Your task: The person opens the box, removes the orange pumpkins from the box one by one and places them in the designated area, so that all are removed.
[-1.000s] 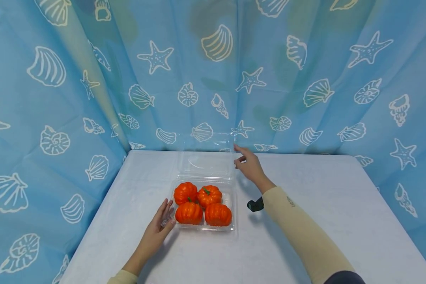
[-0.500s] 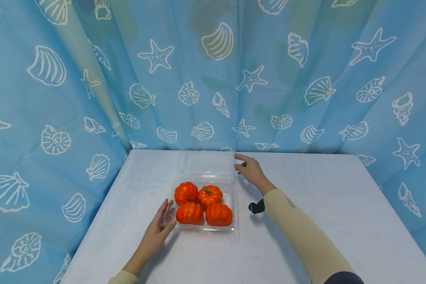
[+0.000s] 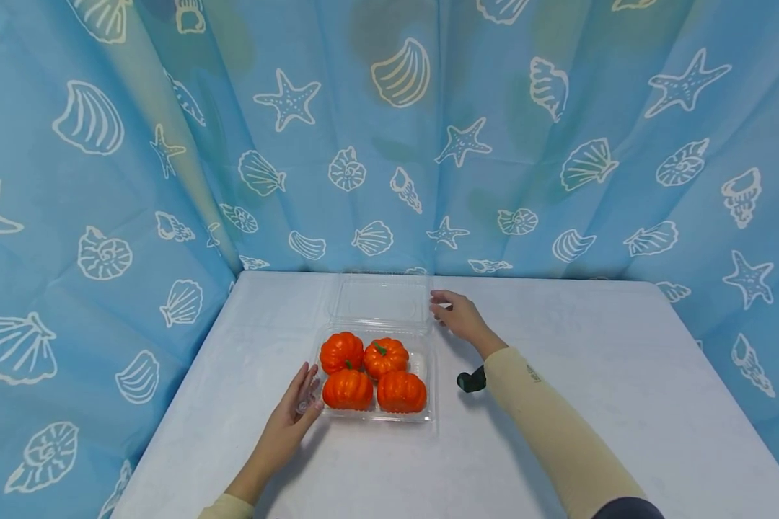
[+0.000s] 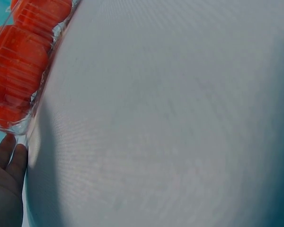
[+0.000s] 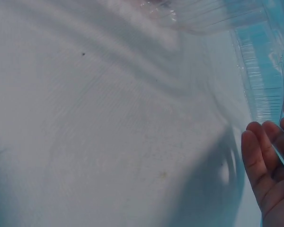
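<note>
- Left grip (image 3: 282, 424): wide, beside the clear container (image 3: 419, 362).
- Right grip (image 3: 458, 316): loosely bent at the lid (image 3: 379, 299)'s right edge; contact unclear.
- Container: on the surface (image 3: 591, 346), lying lengthwise front-to-back, lid pointing curtainward.

Beige sleeves (image 3: 548, 418); on the right, dark lettering (image 3: 533, 373) and blackish wrist attachment (image 3: 472, 380)

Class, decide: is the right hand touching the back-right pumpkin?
Apart. The head view shows the clear container's rim between the right hand and the back-right pumpkin.
</note>
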The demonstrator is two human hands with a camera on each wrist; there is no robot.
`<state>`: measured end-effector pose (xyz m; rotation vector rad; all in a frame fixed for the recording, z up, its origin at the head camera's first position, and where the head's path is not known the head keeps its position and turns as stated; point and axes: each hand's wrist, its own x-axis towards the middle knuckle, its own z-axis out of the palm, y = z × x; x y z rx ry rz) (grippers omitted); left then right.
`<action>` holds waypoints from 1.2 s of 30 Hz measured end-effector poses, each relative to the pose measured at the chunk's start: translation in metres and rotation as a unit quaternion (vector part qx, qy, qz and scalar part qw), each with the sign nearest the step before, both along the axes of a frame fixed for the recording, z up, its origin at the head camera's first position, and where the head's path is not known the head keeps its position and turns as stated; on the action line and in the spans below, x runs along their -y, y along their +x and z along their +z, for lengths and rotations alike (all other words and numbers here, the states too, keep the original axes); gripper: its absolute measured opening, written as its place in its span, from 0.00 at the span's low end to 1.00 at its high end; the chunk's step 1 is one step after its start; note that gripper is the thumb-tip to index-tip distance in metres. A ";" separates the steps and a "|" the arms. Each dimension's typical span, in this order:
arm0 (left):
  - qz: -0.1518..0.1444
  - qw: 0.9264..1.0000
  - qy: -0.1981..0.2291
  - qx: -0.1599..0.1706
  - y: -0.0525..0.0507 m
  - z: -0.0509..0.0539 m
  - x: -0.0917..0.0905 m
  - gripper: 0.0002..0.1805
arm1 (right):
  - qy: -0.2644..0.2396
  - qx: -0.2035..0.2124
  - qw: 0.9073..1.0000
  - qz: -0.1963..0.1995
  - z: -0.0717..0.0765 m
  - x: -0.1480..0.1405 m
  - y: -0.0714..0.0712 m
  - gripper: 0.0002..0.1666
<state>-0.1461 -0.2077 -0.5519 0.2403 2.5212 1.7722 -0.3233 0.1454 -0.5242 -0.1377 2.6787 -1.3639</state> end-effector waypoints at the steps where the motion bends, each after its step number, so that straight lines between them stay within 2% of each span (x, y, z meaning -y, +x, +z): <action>1: 0.001 1.000 0.000 0.000 0.000 0.000 0.000 0.45 | -0.001 -0.001 1.000 0.000 0.000 0.000 0.000 0.28; 13: 0.000 1.000 0.000 -0.002 0.000 0.000 0.000 0.45 | -0.010 0.000 1.000 0.002 0.002 -0.001 0.003 0.28; 19: 0.001 1.000 0.006 -0.001 0.000 0.001 -0.001 0.44 | -0.002 0.001 1.000 0.002 0.010 -0.008 0.011 0.29; 24: 0.001 1.000 0.002 -0.016 0.000 0.001 -0.001 0.44 | 0.000 -0.008 1.000 0.005 0.015 -0.014 0.015 0.30; 30: 0.006 0.999 -0.018 -0.032 -0.002 0.003 0.000 0.44 | 0.000 -0.018 1.000 0.012 0.021 -0.016 0.021 0.29; 36: 0.004 0.998 -0.064 -0.020 -0.007 0.006 0.003 0.46 | -0.013 -0.032 0.998 0.052 0.033 -0.014 0.035 0.28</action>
